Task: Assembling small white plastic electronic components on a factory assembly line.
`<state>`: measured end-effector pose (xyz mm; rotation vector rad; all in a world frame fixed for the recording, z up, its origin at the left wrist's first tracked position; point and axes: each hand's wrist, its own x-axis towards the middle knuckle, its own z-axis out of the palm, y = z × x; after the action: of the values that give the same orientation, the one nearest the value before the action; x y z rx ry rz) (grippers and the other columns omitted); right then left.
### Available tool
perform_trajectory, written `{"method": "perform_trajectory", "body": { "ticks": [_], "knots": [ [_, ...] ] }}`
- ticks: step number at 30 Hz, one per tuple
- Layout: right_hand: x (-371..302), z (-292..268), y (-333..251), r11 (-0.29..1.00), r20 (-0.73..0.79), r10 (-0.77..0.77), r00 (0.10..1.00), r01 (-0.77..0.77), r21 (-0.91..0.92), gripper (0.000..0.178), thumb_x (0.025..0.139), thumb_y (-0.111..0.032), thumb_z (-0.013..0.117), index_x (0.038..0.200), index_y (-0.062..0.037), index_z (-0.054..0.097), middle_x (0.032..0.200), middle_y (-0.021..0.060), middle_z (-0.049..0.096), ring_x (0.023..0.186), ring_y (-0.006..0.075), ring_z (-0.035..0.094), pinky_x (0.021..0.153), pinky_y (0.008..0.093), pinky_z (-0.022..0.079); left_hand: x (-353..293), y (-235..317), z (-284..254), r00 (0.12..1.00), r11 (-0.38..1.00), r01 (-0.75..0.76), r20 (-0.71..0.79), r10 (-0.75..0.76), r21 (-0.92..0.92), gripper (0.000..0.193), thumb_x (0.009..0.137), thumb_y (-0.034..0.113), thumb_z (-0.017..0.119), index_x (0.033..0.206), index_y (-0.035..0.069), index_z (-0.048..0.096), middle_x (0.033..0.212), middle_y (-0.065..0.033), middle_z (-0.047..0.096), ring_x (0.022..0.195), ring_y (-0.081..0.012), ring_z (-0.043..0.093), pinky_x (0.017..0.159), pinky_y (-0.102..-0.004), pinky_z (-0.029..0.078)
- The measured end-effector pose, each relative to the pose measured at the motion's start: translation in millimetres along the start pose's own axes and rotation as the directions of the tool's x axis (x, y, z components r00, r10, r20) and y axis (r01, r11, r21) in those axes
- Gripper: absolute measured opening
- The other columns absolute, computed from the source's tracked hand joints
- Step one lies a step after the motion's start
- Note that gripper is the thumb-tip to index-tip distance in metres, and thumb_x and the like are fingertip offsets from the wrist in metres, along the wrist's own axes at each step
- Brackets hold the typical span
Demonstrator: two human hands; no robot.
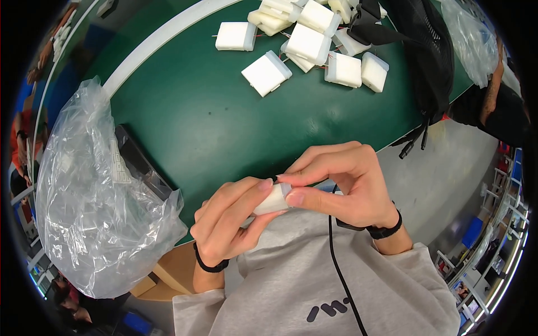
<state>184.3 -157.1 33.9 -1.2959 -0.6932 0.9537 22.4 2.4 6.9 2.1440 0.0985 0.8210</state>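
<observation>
Close to my body, above the table's near edge, my left hand (232, 219) is closed around a small white plastic box (273, 200), fingers on top and thumb beneath. My right hand (350, 187) pinches the translucent end of the same box between thumb and fingertips. Part of the box is covered by my fingers. Farther off on the green table (185, 109) lies a loose pile of similar white boxes (307, 43) with translucent ends, some with thin red wires. One white box (264, 74) sits at the pile's near side.
At the left, a large clear plastic bag (84, 213) partly covers a black tray-like object (144, 162). A black mesh bag with straps (428, 56) lies at the far right. An open cardboard box (174, 271) stands below the table edge. A black cable (336, 255) hangs over my shirt.
</observation>
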Motion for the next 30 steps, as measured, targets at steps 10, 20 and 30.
{"method": "perform_trajectory", "body": {
  "ticks": [10, 20, 30],
  "knots": [
    [6.7, -3.8, 1.3, 0.997, 0.042, 0.080, 0.996, -0.080, -0.014, 0.009, 0.090, 0.000, 0.082, 0.097, 0.0048, 0.078, 0.098, 0.0114, 0.078, 0.091, 0.0142, 0.075, 0.082, 0.0267, 0.060, 2.3, 1.0, -0.3, 0.999, 0.999, 0.045, 0.027, -0.045, -0.006, 0.050, 0.071, 0.004, 0.094, 0.117, -0.004, 0.076, 0.105, -0.0186, 0.076, 0.081, -0.0261, 0.075, 0.062, -0.0324, 0.061],
    [0.4, 1.1, 7.4, 0.992, -0.022, -0.024, 0.999, 0.026, 0.123, 0.043, 0.095, -0.003, 0.073, 0.137, -0.0017, 0.067, 0.134, 0.0141, 0.065, 0.118, 0.0231, 0.067, 0.097, 0.0366, 0.060, 0.0, -2.6, -4.4, 0.946, 0.932, 0.320, 0.106, -0.305, -0.170, 0.062, 0.080, 0.015, 0.090, 0.136, -0.003, 0.068, 0.111, -0.0170, 0.076, 0.096, -0.0249, 0.076, 0.082, -0.0339, 0.061],
    [-1.1, 7.1, 22.2, 0.959, 0.034, -0.276, 0.960, 0.278, -0.055, 0.035, 0.091, 0.003, 0.079, 0.125, 0.0021, 0.072, 0.117, 0.0139, 0.075, 0.103, 0.0196, 0.073, 0.091, 0.0332, 0.062, 0.6, 7.4, -0.8, 0.953, 0.902, 0.302, 0.090, -0.289, -0.308, 0.076, 0.076, 0.016, 0.095, 0.140, 0.002, 0.057, 0.111, -0.0140, 0.076, 0.096, -0.0230, 0.075, 0.083, -0.0341, 0.061]
  ]
}}
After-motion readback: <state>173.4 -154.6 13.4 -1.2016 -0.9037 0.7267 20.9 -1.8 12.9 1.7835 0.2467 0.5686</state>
